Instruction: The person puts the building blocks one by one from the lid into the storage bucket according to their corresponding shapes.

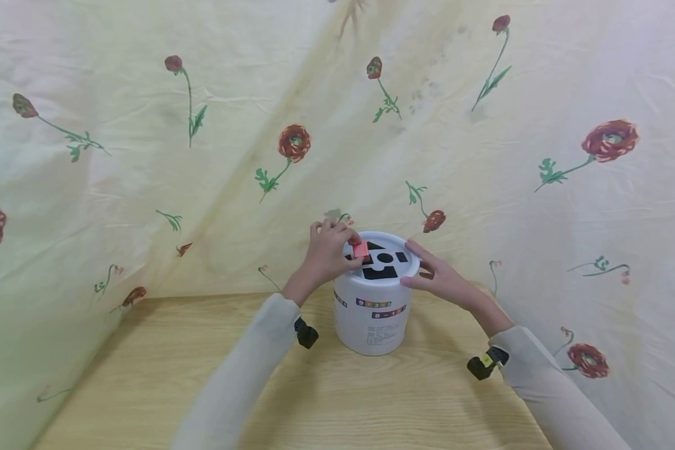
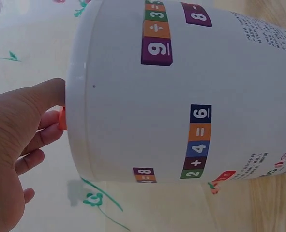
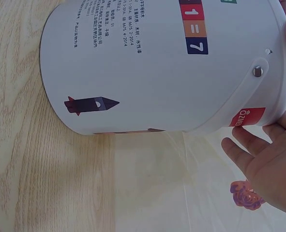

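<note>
A white bucket-shaped tub (image 1: 368, 328) with printed number sums stands upright on the table. Its round white lid (image 1: 389, 239) has several dark cut-out shapes. Between thumb and fingers, my left hand (image 1: 327, 251) pinches a small pinkish-red block (image 1: 360, 250) over the left part of the lid. In the left wrist view the block (image 2: 62, 119) shows orange-red at the lid's surface, partly hidden by the thumb and rim. My right hand (image 1: 444, 279) grips the tub's rim from the right, thumb at the front and fingers around the far side.
The wooden table (image 1: 202, 369) stretches out in front of the tub and to its left. A flowered cloth (image 1: 219, 162) hangs close behind the tub and along both sides. A white carry handle (image 3: 230, 104) lies against the tub's side.
</note>
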`<control>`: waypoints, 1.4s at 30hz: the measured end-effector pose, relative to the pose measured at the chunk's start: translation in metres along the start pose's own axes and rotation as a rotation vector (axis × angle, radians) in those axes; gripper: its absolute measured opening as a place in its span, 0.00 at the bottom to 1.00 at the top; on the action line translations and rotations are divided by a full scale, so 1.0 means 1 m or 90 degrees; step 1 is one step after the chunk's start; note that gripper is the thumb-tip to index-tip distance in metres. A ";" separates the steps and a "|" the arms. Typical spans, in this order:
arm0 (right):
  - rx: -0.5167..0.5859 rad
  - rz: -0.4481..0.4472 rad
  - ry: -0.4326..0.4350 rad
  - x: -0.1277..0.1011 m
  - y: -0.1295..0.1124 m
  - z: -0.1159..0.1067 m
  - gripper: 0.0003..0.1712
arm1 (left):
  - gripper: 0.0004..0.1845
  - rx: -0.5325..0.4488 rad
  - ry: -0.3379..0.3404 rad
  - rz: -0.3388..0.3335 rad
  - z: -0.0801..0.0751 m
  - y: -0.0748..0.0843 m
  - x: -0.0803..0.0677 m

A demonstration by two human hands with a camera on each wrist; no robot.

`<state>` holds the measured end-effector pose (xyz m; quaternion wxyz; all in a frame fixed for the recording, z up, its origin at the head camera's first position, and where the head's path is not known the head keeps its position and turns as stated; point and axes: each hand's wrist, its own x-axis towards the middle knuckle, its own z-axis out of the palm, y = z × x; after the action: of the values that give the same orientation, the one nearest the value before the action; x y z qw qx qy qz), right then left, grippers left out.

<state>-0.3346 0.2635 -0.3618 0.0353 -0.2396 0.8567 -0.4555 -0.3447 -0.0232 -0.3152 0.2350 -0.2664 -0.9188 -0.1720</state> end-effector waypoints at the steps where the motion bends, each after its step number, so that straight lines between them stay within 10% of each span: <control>1: -0.001 0.000 0.000 0.000 0.000 0.000 0.52 | 0.18 0.001 0.001 -0.002 0.001 0.000 0.000; 42: 0.000 -0.004 0.000 -0.002 -0.004 0.002 0.52 | 0.15 -0.038 -0.010 0.001 0.007 -0.003 -0.010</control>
<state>-0.3313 0.2614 -0.3601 0.0337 -0.2419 0.8562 -0.4554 -0.3407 -0.0266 -0.3267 0.2196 -0.2756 -0.9149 -0.1968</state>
